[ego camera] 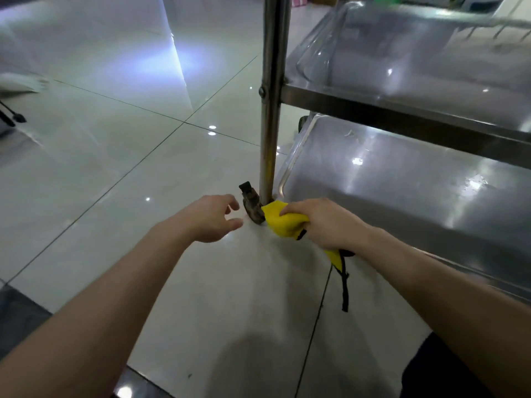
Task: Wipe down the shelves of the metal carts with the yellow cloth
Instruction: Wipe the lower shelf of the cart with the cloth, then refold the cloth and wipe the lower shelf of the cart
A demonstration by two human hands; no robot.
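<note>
A metal cart stands at the right, with a lower shelf [402,196] and a middle shelf [431,67] above it. Its upright corner post [271,96] ends in a dark caster wheel [253,205]. My right hand [324,222] grips the yellow cloth [280,221] at the foot of the post, by the lower shelf's near corner. A black strap [344,288] dangles from the cloth. My left hand [214,219] hovers just left of the caster, fingers loosely spread, holding nothing.
Glossy white floor tiles [129,168] stretch to the left and front. A dark tripod foot [14,117] sits at the far left edge. A darker floor strip [23,317] runs along the lower left. Dark clothing [436,369] shows at the lower right.
</note>
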